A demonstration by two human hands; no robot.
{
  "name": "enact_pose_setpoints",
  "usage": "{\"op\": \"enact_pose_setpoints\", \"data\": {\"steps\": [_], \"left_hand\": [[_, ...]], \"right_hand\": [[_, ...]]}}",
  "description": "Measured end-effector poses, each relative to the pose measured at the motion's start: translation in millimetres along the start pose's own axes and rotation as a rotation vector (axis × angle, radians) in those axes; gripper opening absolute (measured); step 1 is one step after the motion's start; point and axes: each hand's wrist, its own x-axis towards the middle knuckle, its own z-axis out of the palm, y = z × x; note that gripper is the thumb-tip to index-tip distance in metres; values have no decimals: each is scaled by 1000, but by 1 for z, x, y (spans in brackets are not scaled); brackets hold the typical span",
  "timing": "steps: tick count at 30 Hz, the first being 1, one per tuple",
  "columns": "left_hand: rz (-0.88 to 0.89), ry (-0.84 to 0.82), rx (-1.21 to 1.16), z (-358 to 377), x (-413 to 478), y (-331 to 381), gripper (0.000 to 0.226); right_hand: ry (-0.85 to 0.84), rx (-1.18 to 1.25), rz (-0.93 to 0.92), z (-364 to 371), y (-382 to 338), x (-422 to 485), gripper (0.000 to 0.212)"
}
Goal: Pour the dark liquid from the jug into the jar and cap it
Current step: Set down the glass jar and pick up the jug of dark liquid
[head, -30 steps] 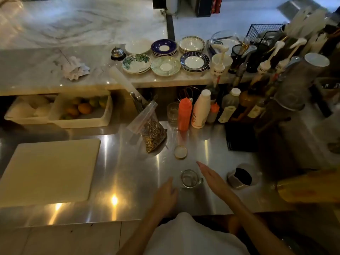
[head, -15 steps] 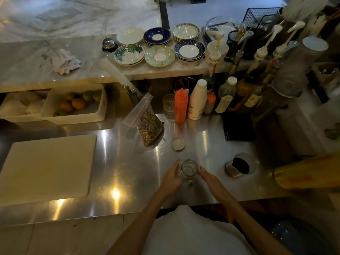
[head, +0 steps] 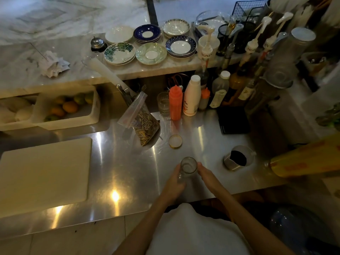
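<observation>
The left hand (head: 174, 183) wraps its fingers around the side of one clear glass jar (head: 187, 167), gripping it. The right hand (head: 207, 176) presses against the jar's other side with fingers curled on the glass, so the jar is clasped between both hands above the near part of the steel counter (head: 128, 172). The jar is open-mouthed and looks empty.

Just beyond it, one round lid (head: 175, 141) lies flat on the counter, apart from the jar. To the right, well clear of the hands, stands one metal jug (head: 239, 158) with dark liquid inside.

Further back, a clear bag of seeds (head: 145, 126) leans beside the lid. Behind that stand one ribbed glass (head: 163, 103), one orange squeeze bottle (head: 175, 103) and one white bottle (head: 192, 95) in a row. One white cutting board (head: 44, 172) lies at the left, and one white tub of fruit (head: 68, 107) sits behind it. On the marble ledge (head: 27, 67) are six stacks of saucers (head: 150, 44) in two rows of three, one call bell (head: 97, 43) and one crumpled paper (head: 52, 63).
</observation>
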Motion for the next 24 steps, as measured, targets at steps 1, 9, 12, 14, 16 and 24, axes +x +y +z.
{"op": "enact_pose_setpoints", "data": {"steps": [1, 9, 12, 14, 16, 24], "left_hand": [[5, -5, 7, -3, 4, -3, 64], [106, -51, 129, -11, 12, -24, 68], [112, -52, 167, -10, 14, -28, 71], [109, -55, 177, -9, 14, -30, 73], [101, -70, 186, -8, 15, -32, 75], [146, 246, 198, -2, 4, -12, 70]], "right_hand": [[-11, -13, 5, -1, 3, -5, 68], [-5, 140, -57, 0, -4, -16, 25], [-20, 137, -54, 13, 1, -11, 27], [-15, 150, -63, 17, 8, -8, 26], [-10, 146, -69, 17, 11, -6, 26], [77, 108, -151, -32, 15, -16, 41]]}}
